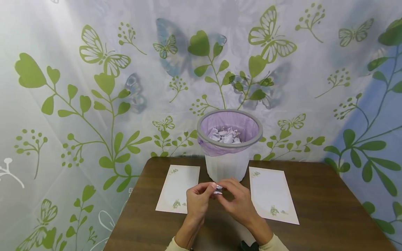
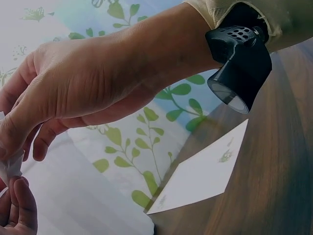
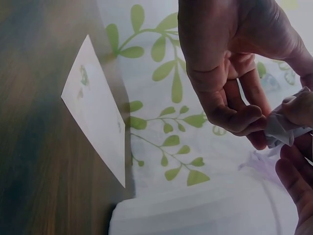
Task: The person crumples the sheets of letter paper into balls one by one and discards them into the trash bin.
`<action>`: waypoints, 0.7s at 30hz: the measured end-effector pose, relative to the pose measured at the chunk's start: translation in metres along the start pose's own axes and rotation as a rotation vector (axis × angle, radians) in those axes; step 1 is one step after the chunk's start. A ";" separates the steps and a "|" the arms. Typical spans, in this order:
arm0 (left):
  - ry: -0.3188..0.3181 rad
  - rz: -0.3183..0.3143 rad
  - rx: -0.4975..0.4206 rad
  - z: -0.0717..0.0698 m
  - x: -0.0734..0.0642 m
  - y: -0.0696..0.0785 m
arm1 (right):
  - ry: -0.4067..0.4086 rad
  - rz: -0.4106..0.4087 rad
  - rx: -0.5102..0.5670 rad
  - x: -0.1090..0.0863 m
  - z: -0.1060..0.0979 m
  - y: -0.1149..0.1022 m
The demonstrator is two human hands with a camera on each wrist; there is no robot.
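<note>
Between both hands, in front of the bin, is a small crumpled piece of white paper (image 1: pixel 218 191). My left hand (image 1: pixel 198 199) pinches it from the left with thumb and fingers. From the other side my right hand (image 1: pixel 237 202) pinches the same paper. In the right wrist view the crumpled paper (image 3: pixel 281 128) shows folded creases among the fingertips. The left wrist view catches only a bit of it at the left edge. Just behind the hands stands a white bin (image 1: pixel 223 164) with a grey rim and purple liner, holding several crumpled papers (image 1: pixel 226 135).
A flat white sheet with printed plants (image 1: pixel 179 184) lies left of the bin, and a similar sheet (image 1: pixel 272 193) lies on the right. Both rest on the brown wooden table (image 1: pixel 326 202). A curtain with green leaves and butterflies (image 1: pixel 176 87) hangs behind the table.
</note>
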State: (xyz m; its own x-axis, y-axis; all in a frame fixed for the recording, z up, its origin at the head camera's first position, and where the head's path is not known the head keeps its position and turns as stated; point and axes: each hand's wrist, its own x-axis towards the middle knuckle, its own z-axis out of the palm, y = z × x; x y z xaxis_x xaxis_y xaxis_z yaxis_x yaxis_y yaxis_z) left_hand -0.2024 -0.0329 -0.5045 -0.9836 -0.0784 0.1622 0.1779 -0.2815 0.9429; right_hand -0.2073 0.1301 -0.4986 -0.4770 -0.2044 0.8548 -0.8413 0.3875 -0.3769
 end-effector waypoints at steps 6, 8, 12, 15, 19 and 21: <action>-0.008 0.010 -0.005 0.001 -0.001 0.001 | -0.008 0.011 0.010 -0.001 -0.001 0.000; -0.011 0.004 -0.001 0.001 -0.001 0.001 | -0.006 0.018 0.002 -0.002 -0.001 0.001; -0.022 0.000 0.015 0.000 0.000 0.002 | 0.005 0.041 -0.010 -0.003 -0.001 0.001; -0.040 0.008 0.008 0.000 0.000 0.003 | -0.001 0.078 0.010 -0.003 -0.004 0.000; -0.069 0.003 -0.020 -0.001 0.000 0.004 | -0.029 0.132 0.052 -0.004 -0.007 0.000; -0.090 -0.007 -0.052 -0.002 0.001 0.004 | -0.035 0.144 0.075 -0.004 -0.007 0.001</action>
State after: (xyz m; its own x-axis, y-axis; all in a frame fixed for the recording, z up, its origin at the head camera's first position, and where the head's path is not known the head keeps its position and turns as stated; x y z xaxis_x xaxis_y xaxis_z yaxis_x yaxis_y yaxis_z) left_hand -0.2025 -0.0358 -0.5013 -0.9830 0.0090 0.1835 0.1702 -0.3309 0.9282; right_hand -0.2044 0.1377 -0.4993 -0.6014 -0.1834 0.7776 -0.7798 0.3466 -0.5214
